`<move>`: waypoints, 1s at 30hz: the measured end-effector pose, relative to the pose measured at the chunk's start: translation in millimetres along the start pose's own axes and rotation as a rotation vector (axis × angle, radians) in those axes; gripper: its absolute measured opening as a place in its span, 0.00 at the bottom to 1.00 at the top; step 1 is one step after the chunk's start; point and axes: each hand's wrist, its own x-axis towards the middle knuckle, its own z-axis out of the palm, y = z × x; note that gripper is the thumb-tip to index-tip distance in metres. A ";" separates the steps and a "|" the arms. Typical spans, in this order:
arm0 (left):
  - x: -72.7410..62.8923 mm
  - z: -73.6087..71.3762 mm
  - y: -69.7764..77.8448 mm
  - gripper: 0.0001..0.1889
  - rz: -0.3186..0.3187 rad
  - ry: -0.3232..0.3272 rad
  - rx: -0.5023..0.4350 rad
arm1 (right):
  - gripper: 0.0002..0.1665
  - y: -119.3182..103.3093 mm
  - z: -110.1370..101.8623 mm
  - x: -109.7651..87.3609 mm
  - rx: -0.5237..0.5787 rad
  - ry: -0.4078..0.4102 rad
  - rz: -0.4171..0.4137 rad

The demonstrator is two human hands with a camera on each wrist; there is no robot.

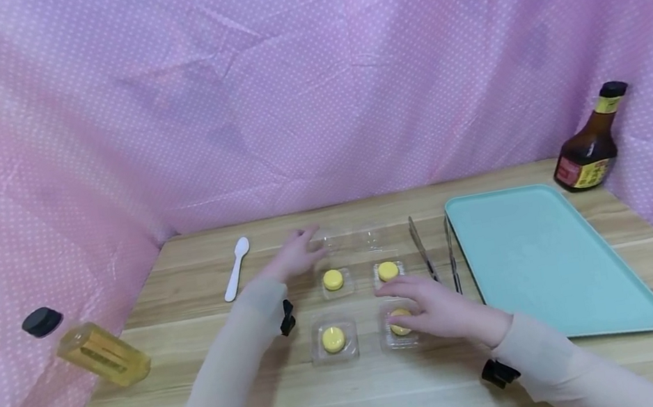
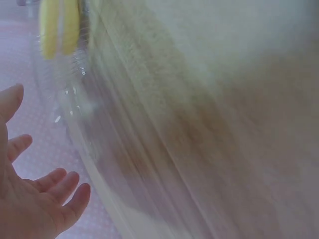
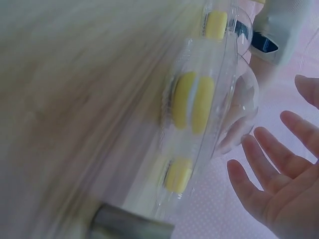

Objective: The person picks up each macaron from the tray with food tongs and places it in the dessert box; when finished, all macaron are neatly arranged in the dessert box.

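Several yellow macarons sit in clear plastic boxes in the middle of the table, among them a back-left macaron [image 1: 333, 280] and a front-left macaron [image 1: 333, 339]. Beside a clear domed lid [image 1: 332, 239] behind them, my left hand [image 1: 298, 253] reaches out with spread fingers. My right hand [image 1: 427, 304] hovers over the front-right box [image 1: 401, 341] and partly hides its macaron. In the right wrist view a macaron [image 3: 203, 104] shows two yellow shells with a white filling, and the fingers stand apart beside the dome. Neither hand grips anything.
A white spoon [image 1: 238, 269] lies at the left. Metal tongs [image 1: 422, 249] lie by a mint-green tray [image 1: 553, 261] on the right. A bottle of yellow liquid [image 1: 105, 354] is at far left, a brown sauce bottle [image 1: 588, 154] at back right. Pink dotted cloth [image 1: 308, 79] surrounds the table.
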 end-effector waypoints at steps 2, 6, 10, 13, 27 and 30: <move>4.2 2.5 1.1 0.38 -0.012 -0.024 0.000 | 0.26 0.2 -0.6 -1.3 0.000 0.001 0.004; 10.2 6.9 3.6 0.37 -0.028 -0.046 0.006 | 0.26 1.0 -1.2 -4.1 -0.006 -0.001 0.016; 13.6 9.8 4.3 0.38 -0.041 -0.060 0.021 | 0.26 3.2 0.3 -6.1 0.005 -0.010 0.038; 15.7 10.4 2.0 0.38 -0.040 -0.064 0.050 | 0.26 5.9 1.8 -6.5 0.012 -0.008 0.039; 18.1 5.2 2.0 0.38 -0.049 -0.057 0.153 | 0.26 25.2 -18.3 12.7 0.064 0.040 0.092; 18.1 5.7 -0.8 0.38 -0.051 -0.055 0.149 | 0.26 28.4 -23.9 19.5 0.074 0.042 0.140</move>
